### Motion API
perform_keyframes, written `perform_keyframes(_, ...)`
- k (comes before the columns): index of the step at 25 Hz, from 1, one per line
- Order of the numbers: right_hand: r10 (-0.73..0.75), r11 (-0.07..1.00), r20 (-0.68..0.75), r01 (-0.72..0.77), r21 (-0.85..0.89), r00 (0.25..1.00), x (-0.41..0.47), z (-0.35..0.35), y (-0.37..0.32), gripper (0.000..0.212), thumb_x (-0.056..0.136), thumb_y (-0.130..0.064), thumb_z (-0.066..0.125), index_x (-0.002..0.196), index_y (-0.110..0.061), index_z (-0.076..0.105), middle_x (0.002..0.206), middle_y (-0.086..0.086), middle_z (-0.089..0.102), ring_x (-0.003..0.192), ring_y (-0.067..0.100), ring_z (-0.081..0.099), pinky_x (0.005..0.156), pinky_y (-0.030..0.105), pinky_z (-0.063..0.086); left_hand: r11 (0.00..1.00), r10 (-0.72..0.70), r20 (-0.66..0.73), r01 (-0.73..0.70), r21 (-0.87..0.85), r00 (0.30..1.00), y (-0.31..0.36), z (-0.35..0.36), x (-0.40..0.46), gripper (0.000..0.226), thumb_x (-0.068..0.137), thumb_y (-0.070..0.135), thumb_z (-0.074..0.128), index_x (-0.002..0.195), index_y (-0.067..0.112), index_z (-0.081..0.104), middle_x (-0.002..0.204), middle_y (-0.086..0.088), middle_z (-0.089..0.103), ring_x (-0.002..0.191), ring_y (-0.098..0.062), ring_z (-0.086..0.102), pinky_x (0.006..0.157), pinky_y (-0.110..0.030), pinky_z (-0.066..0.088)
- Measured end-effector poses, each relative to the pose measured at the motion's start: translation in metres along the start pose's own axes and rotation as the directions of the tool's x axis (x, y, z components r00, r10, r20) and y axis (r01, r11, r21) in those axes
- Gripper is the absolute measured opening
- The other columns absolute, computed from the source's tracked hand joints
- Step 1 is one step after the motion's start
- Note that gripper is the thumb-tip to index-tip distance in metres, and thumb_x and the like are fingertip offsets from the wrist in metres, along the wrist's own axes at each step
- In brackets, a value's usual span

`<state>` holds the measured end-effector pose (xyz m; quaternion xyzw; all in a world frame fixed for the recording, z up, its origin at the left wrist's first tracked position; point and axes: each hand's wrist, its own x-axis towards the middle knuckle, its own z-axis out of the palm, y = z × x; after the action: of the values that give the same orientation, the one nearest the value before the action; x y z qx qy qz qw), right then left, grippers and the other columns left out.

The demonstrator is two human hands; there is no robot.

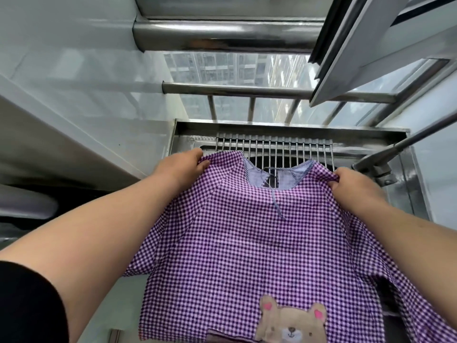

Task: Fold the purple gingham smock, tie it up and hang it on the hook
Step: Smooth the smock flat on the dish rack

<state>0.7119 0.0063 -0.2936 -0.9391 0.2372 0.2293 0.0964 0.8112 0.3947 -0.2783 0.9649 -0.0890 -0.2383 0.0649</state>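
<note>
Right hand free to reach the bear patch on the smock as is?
Probably not: the right hand pinches the smock by its shoulder, as the left hand does opposite. The bear patch lies unobstructed, but it must let go first.

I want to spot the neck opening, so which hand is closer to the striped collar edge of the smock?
The left hand and right hand each pinch a shoulder of the smock; the right one sits closer to the striped collar, the left farther out.

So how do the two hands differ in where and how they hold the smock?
The left hand pinches the smock's left shoulder, sitting higher in the frame and close to the wall; the right hand grips the right shoulder lower, beside the metal bracket. The left hand's fingers fold over the fabric edge; the right hand's bunch it underneath. Both hold the smock spread in front of the wire rack.
</note>
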Motion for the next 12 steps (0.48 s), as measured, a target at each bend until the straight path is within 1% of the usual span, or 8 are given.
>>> perform_keyframes(2,0.010,0.997,-0.073,-0.005,0.071,0.997,0.006,-0.006,-0.002,0.015,0.105,-0.035,0.051,0.100,-0.024,0.060,0.093,0.006,0.062,0.086,0.032,0.058,0.076,0.042,0.047,0.999,-0.043,0.008,0.043,-0.023,0.999,-0.004,0.003,0.002,0.039,0.104,0.061,0.040,0.119,0.028,0.053,0.115,-0.002,0.070,0.098,-0.026,0.066,0.090,-0.048,0.056)
perform_keyframes(3,0.017,0.996,-0.082,-0.010,0.093,0.996,0.008,-0.008,-0.005,0.015,0.104,-0.033,0.051,0.104,-0.023,0.062,0.095,0.008,0.064,0.084,0.031,0.056,0.076,0.041,0.046,0.998,-0.062,0.026,0.063,-0.025,0.998,-0.004,0.005,0.000,0.042,0.104,0.061,0.041,0.125,0.026,0.051,0.122,-0.003,0.068,0.104,-0.028,0.066,0.093,-0.048,0.055)
perform_keyframes(5,0.034,0.993,-0.042,-0.029,0.112,0.999,0.010,-0.005,-0.012,0.014,0.103,-0.028,0.053,0.112,-0.022,0.062,0.106,0.011,0.068,0.088,0.032,0.058,0.078,0.041,0.047,0.995,-0.094,0.043,0.095,-0.028,0.995,-0.009,0.011,-0.004,0.048,0.104,0.059,0.044,0.135,0.022,0.048,0.134,-0.006,0.063,0.115,-0.029,0.063,0.097,-0.048,0.053)
perform_keyframes(6,0.039,0.992,-0.020,-0.036,0.122,0.999,0.010,-0.002,-0.016,0.019,0.102,-0.026,0.055,0.119,-0.021,0.060,0.117,0.013,0.068,0.095,0.035,0.061,0.081,0.042,0.049,0.993,-0.110,0.031,0.111,-0.049,0.993,-0.012,0.015,-0.007,0.050,0.103,0.059,0.046,0.138,0.022,0.047,0.139,-0.006,0.061,0.120,-0.029,0.061,0.100,-0.049,0.052)
perform_keyframes(7,0.040,0.990,-0.003,-0.040,0.136,0.999,0.007,0.000,-0.021,0.029,0.101,-0.025,0.058,0.129,-0.019,0.056,0.129,0.015,0.064,0.104,0.037,0.063,0.086,0.044,0.050,0.988,-0.128,0.016,0.129,-0.082,0.992,-0.015,0.017,-0.010,0.053,0.102,0.058,0.047,0.142,0.023,0.045,0.144,-0.005,0.057,0.125,-0.029,0.059,0.104,-0.051,0.050)
perform_keyframes(9,0.016,0.991,0.005,-0.016,0.135,1.000,-0.004,0.006,-0.029,0.052,0.100,-0.028,0.061,0.148,-0.017,0.042,0.152,0.017,0.045,0.121,0.041,0.060,0.097,0.050,0.050,0.979,-0.140,-0.019,0.135,-0.152,0.990,-0.023,0.019,-0.019,0.058,0.101,0.057,0.049,0.149,0.026,0.040,0.153,-0.004,0.049,0.135,-0.029,0.053,0.112,-0.054,0.044)
perform_keyframes(11,-0.079,0.994,-0.006,0.079,0.072,0.997,-0.023,0.010,-0.039,0.064,0.099,-0.030,0.060,0.156,-0.019,0.031,0.162,0.014,0.028,0.132,0.040,0.054,0.105,0.051,0.048,0.978,-0.093,-0.047,0.083,-0.190,0.995,-0.029,0.021,-0.035,0.059,0.101,0.054,0.050,0.152,0.026,0.035,0.157,-0.004,0.043,0.140,-0.029,0.048,0.116,-0.055,0.040)
perform_keyframes(12,-0.149,0.988,-0.007,0.149,0.035,0.989,-0.033,0.013,-0.045,0.067,0.098,-0.031,0.062,0.157,-0.020,0.031,0.163,0.011,0.026,0.136,0.037,0.051,0.109,0.050,0.046,0.982,-0.044,-0.063,0.032,-0.185,0.997,-0.031,0.024,-0.045,0.059,0.101,0.052,0.050,0.152,0.026,0.034,0.158,-0.003,0.041,0.142,-0.028,0.046,0.118,-0.054,0.039)
